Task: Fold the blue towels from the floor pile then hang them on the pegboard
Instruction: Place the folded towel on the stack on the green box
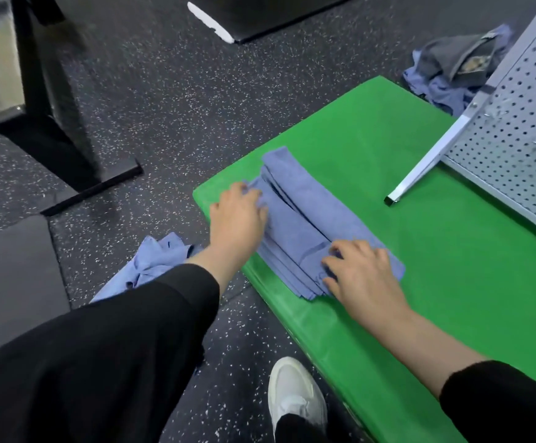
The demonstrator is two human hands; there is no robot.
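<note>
A folded blue towel [305,219] lies in a long strip of several layers on the green table [452,251]. My left hand [239,212] pinches the towel's left edge near the table's corner. My right hand [361,273] presses on the near end of the strip with curled fingertips that dig into the cloth. A crumpled blue towel [151,263] lies on the floor below my left forearm. More blue towels [439,91] are heaped with grey cloth on the floor behind the table. The grey pegboard [522,129] stands on the table at the right.
The pegboard's white metal leg [426,161] slants down onto the table right of the towel. A black machine base [68,148] stands on the speckled floor at left. A black mat [14,282] lies near left. My white shoe [295,398] is beside the table's edge.
</note>
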